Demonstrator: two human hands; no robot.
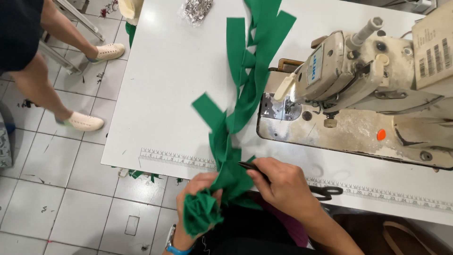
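Observation:
A long chain of green fabric strips (247,80) runs down the white sewing table (174,80) from the far edge to my lap. My left hand (198,193) is closed around a bunched end of the green fabric (200,215) below the table's front edge. My right hand (283,186) holds small dark scissors (325,191), their tips at the fabric just above my left hand. A blue watch band sits on my left wrist.
A cream industrial sewing machine (358,85) stands at the right on the table. A clear bag of shiny small parts (197,9) lies at the far edge. A ruler strip (179,158) runs along the front edge. Another person's legs (52,71) stand on the tiled floor at left.

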